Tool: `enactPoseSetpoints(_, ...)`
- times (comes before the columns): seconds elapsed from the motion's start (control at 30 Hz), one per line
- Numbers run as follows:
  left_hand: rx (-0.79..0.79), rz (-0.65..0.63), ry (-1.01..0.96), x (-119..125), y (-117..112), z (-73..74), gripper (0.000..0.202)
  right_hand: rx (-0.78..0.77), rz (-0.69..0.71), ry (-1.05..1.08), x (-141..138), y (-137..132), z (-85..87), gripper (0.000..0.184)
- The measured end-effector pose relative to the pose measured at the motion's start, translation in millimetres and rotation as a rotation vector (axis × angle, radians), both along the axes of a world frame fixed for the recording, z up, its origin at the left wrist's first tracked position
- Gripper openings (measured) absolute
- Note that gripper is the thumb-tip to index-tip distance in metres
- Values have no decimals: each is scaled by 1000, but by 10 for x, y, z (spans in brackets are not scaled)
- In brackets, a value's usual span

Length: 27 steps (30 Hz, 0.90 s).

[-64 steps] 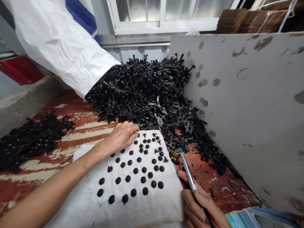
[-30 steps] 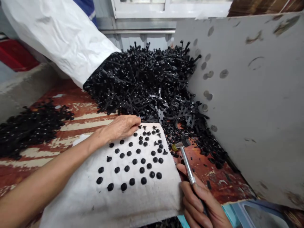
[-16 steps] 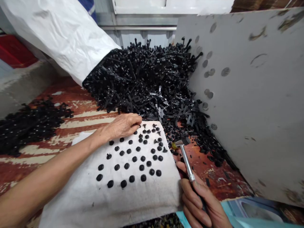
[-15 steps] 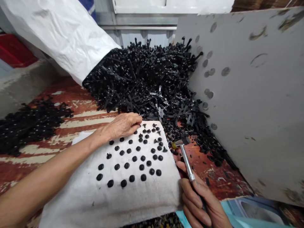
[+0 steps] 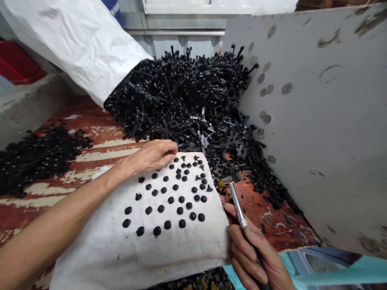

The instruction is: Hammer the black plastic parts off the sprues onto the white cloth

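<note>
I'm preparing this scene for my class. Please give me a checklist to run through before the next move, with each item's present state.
1. Hammer gripped in the right hand: ok.
2. Hammer head apart from the left hand: ok.
3. White cloth beneath the round black pieces: ok.
4. All pieces turned the same way: not ok, a few differ.
5. Left hand gripping a piece: cannot tell.

Place: workshop | heap of black parts (image 5: 181, 96) (by a white sack (image 5: 75, 44)) | hammer (image 5: 237, 204) | scuffed red worktop (image 5: 101, 155)
</note>
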<state>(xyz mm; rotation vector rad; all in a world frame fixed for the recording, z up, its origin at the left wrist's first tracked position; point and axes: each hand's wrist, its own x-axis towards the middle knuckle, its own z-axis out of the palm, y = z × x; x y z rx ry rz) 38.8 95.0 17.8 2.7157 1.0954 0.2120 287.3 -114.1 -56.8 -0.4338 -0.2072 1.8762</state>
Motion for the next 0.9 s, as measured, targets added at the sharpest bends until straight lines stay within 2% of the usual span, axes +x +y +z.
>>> enactPoseSetpoints(0.1, 19, -3, -22, 66, 22, -8, 19, 6, 1, -2, -1, 7, -10, 29)
enactPoseSetpoints(0.23, 12, -18, 52, 208, 55, -66, 25, 16, 0, 8, -5, 13, -18, 29)
enactPoseSetpoints(0.53, -194, 45, -38, 311, 176, -132, 21, -28, 5, -33, 0, 3, 23, 30)
enactPoseSetpoints(0.73, -146, 113, -6, 402, 144, -151, 18, -97, 8, -86, 5, 6, 78, 27)
enactPoseSetpoints(0.9, -128, 119, -69, 348, 141, -183, 21, -112, 6, -90, -2, 3, 92, 28)
